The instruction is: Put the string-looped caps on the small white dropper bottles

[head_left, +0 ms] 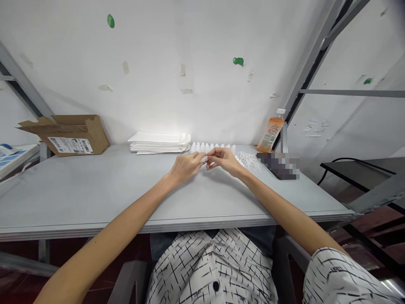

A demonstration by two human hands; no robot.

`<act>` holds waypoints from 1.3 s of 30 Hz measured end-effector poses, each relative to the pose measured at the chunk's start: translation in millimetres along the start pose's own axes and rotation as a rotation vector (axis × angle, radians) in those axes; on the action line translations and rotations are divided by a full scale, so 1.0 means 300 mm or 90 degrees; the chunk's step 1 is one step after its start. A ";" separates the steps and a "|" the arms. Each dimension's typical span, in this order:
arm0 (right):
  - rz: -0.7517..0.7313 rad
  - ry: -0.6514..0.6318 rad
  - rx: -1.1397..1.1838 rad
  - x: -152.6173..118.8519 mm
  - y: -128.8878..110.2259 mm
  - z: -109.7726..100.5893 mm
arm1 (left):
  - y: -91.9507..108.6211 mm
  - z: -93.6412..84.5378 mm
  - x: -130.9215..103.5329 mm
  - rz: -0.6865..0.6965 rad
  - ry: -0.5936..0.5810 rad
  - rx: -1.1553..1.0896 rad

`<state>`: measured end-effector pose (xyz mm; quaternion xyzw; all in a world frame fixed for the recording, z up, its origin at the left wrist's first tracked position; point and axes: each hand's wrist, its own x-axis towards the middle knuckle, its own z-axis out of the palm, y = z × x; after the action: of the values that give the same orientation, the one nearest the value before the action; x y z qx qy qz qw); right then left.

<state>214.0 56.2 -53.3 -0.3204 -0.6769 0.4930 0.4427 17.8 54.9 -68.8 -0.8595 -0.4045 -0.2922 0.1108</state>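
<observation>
A small white, partly see-through piece [204, 159] is pinched between my hands above the table, mostly covered by fingers. My left hand [187, 166] is closed on it from the left. From the right, the thumb and fingertips of my right hand [224, 160] press together at the same piece; whether they hold another thin part cannot be made out. Just behind the hands stands a row of small white pointed plastic pieces [198, 147], partly hidden by my fingers. Beside my right wrist lies a loose pile of thin white strips [249, 161].
Against the wall sit a stack of flat white packets [160, 142] and an opened cardboard box [74, 136]. A bottle of orange liquid [271, 133] stands at the back right, with a dark blurred object [280, 166] before it. The grey table [104, 190] ends near my lap.
</observation>
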 end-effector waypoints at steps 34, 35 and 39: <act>0.038 -0.024 0.153 0.002 0.010 -0.019 | -0.012 -0.030 0.011 0.217 0.050 0.102; 0.045 -0.026 0.160 0.001 0.009 -0.020 | -0.012 -0.030 0.009 0.224 0.055 0.112; 0.059 -0.037 0.177 0.000 0.010 -0.024 | -0.016 -0.025 0.002 0.252 0.072 0.131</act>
<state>220.5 60.0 -55.3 -0.2723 -0.5990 0.6112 0.4399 11.3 55.3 -62.8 -0.8886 -0.2489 -0.2698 0.2752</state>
